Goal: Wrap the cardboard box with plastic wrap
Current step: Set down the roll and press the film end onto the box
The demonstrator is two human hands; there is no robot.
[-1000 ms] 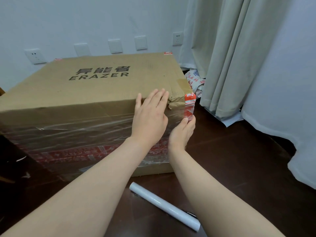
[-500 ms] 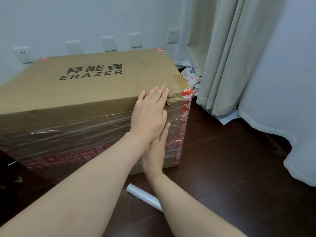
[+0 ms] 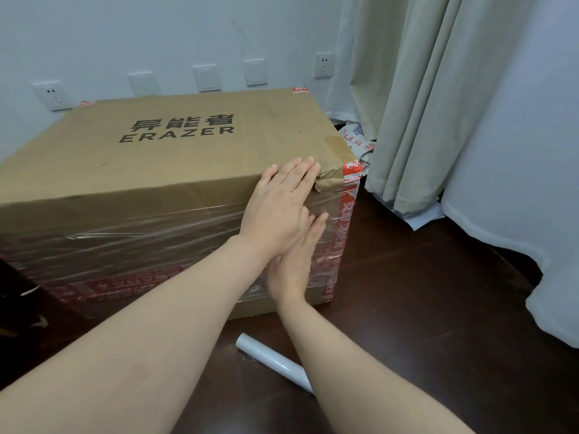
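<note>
A large brown cardboard box [image 3: 175,151] printed "ERAZER" stands on the dark floor. Clear plastic wrap [image 3: 134,245] bands the lower part of its near side, over red tape. My left hand [image 3: 279,208] lies flat on the near face by the upper right corner, fingertips at the top edge. My right hand [image 3: 297,261] presses flat on the wrapped face just below, partly under the left wrist. Neither hand holds anything. The white roll of plastic wrap [image 3: 272,361] lies on the floor in front of the box, partly hidden by my right forearm.
A beige curtain [image 3: 416,104] and a white curtain [image 3: 517,183] hang to the right. Crumpled printed bags [image 3: 357,142] lie behind the box's right corner. The white wall behind carries sockets [image 3: 324,64] and switch plates. Dark wooden floor [image 3: 423,308] extends right.
My right hand has slid left from the box's right corner onto the near face, under my left wrist. My left hand has stayed flat near the corner.
</note>
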